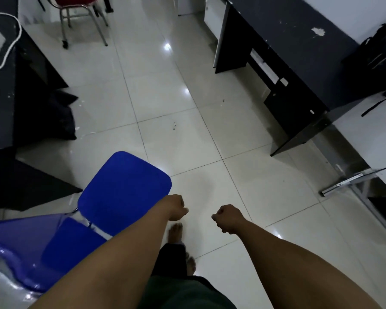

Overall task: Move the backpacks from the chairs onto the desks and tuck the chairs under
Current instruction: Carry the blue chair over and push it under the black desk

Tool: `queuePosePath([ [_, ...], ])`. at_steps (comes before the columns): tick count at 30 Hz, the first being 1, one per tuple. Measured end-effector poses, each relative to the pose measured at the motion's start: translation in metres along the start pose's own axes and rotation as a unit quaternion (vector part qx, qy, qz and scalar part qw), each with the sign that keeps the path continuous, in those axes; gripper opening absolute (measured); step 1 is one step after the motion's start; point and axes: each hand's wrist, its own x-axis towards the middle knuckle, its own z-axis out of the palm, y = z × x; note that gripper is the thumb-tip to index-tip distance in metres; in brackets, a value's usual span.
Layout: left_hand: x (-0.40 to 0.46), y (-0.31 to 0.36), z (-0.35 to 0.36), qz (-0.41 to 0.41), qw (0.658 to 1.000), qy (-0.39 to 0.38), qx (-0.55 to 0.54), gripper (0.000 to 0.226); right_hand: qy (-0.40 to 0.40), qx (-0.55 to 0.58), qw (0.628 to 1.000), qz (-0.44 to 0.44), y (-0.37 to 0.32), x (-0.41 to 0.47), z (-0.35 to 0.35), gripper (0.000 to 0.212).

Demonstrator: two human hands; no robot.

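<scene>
A blue plastic chair [125, 188] stands on the tiled floor at lower left, its seat bare, out from the dark desk [0, 103] on the left. My left hand [176, 208] hangs curled just past the seat's right edge, holding nothing. A little to its right, my right hand [227, 219] is a loose fist, also holding nothing. A black backpack [374, 54] lies on the dark desk [288, 25] at the upper right. A dark bag-like shape [60, 117] sits on the floor beside the left desk.
A red-cushioned metal chair [80, 12] stands at the top left. A white cable [11, 41] loops over the left desk. A white table with metal legs [366, 139] is at the right. Open tiled floor [176, 85] runs between the desks. My bare feet [176, 233] are below my hands.
</scene>
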Motion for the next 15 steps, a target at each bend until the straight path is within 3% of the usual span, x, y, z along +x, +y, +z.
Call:
queuePosePath([
  [7,-0.035,-0.028,0.015,-0.019,0.999,0.03,-0.011,0.048,-0.01,-0.031,0.999,-0.002,0.003,-0.026,0.031,0.012],
  [15,-0.053,-0.073,0.014,-0.066,0.996,0.036,-0.041,0.031,-0.013,-0.033,0.999,-0.027,-0.029,-0.026,0.054,0.023],
])
